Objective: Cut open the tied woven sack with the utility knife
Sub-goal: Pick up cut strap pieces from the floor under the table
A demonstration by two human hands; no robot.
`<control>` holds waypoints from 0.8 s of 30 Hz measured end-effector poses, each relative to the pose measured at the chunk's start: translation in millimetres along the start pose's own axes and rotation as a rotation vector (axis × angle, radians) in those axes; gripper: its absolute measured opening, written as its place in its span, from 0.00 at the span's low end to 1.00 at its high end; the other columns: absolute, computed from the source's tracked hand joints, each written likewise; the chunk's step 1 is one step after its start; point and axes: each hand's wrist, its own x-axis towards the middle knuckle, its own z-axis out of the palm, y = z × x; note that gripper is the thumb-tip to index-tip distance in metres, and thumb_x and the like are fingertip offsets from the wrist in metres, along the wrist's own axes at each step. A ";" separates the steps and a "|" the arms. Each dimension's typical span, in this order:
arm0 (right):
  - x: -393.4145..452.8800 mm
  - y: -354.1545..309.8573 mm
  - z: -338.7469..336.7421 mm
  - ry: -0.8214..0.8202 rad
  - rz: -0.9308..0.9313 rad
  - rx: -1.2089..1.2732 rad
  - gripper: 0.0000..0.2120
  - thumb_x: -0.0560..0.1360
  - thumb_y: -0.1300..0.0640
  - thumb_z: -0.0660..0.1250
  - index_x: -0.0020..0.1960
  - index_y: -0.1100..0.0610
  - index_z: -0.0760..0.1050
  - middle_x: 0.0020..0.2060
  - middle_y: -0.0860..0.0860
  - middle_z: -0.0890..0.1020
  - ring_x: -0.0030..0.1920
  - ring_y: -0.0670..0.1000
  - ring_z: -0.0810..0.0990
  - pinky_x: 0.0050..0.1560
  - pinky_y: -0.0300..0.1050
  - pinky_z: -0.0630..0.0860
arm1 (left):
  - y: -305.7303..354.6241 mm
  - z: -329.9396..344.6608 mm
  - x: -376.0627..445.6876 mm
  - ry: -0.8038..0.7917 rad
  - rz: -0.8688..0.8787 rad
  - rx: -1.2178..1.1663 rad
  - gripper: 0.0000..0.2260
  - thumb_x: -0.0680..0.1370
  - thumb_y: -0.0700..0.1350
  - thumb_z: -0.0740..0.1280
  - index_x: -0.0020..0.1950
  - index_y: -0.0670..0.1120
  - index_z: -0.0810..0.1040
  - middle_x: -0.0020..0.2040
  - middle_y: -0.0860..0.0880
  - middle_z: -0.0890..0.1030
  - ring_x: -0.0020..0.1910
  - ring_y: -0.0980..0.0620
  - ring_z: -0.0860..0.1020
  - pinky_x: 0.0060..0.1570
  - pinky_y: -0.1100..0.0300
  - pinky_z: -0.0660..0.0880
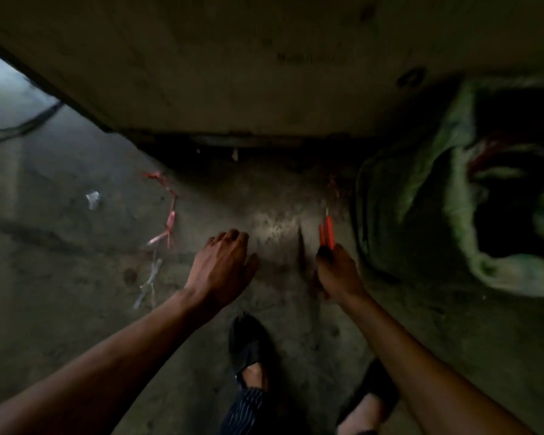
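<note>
A green woven sack [421, 199] lies on the floor at the right, its mouth gaping dark, with a red strip showing inside. My right hand [336, 271] is shut on a red utility knife [326, 230], whose blade tip points away from me, just left of the sack and apart from it. My left hand [223, 265] hovers palm-down over the concrete floor with fingers loosely apart, holding nothing. The scene is dim and blurred.
Red and pale string scraps [167, 215] lie on the floor left of my left hand. A large flat board or wall [264, 73] rises ahead. A small white scrap [92, 199] lies farther left. My feet in dark shoes [248, 346] stand below my hands.
</note>
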 end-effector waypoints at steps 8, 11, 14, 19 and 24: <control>-226.0 -171.9 -114.1 -0.151 -0.256 0.265 0.11 0.74 0.59 0.61 0.33 0.54 0.69 0.24 0.52 0.70 0.17 0.47 0.70 0.25 0.44 0.72 | 60.6 -230.4 -107.0 0.221 -0.042 0.041 0.17 0.76 0.52 0.62 0.56 0.40 0.76 0.56 0.40 0.80 0.57 0.40 0.76 0.56 0.48 0.70; -306.8 -218.4 -153.8 -0.187 -0.362 0.314 0.11 0.75 0.57 0.62 0.34 0.56 0.69 0.25 0.52 0.70 0.16 0.47 0.70 0.24 0.43 0.74 | 86.6 -295.6 -160.6 0.302 -0.034 0.031 0.16 0.76 0.52 0.62 0.53 0.41 0.76 0.53 0.41 0.80 0.54 0.41 0.77 0.54 0.49 0.71; -372.1 -258.1 -189.0 -0.182 -0.510 0.310 0.10 0.76 0.56 0.62 0.38 0.58 0.69 0.26 0.53 0.70 0.17 0.48 0.71 0.23 0.42 0.75 | 106.5 -351.1 -205.7 0.419 0.016 0.043 0.19 0.75 0.56 0.57 0.50 0.44 0.78 0.48 0.44 0.81 0.52 0.43 0.79 0.52 0.51 0.73; -435.0 -316.9 -237.4 -0.019 -0.773 0.308 0.06 0.75 0.58 0.64 0.43 0.58 0.69 0.27 0.52 0.73 0.23 0.47 0.72 0.21 0.36 0.71 | 110.1 -432.2 -239.6 0.620 0.063 0.086 0.20 0.73 0.57 0.57 0.51 0.45 0.79 0.46 0.46 0.83 0.47 0.45 0.81 0.47 0.54 0.77; -427.4 -381.9 -252.6 0.120 -0.857 0.198 0.09 0.72 0.56 0.68 0.40 0.62 0.75 0.30 0.54 0.76 0.32 0.53 0.76 0.33 0.45 0.73 | 88.1 -495.5 -198.9 0.709 0.049 0.051 0.22 0.72 0.59 0.58 0.54 0.45 0.79 0.49 0.47 0.83 0.50 0.46 0.81 0.50 0.53 0.77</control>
